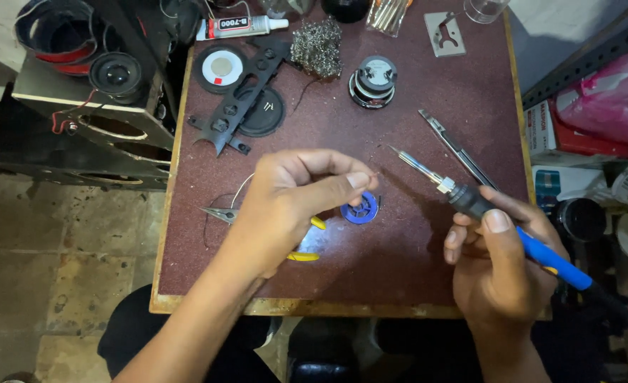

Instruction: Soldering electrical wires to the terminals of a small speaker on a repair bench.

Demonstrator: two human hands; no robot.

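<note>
My right hand (495,259) grips a soldering iron (463,195) with a blue and black handle, its metal tip pointing up-left over the maroon table (413,269). My left hand (293,202) is closed, thumb and forefinger pinching the end of a thin wire (241,188) just left of the iron's tip. Below the left hand lie a small blue solder spool (362,210) and yellow-handled pliers (222,213), partly hidden by the hand.
Tweezers (456,145) lie right of the iron. Farther back sit a small speaker (372,81), a wire-wool ball (317,48), black plastic parts (246,92), a glue tube (239,27) and a metal bracket (444,33). A speaker cabinet (90,92) stands left; shelves with boxes right.
</note>
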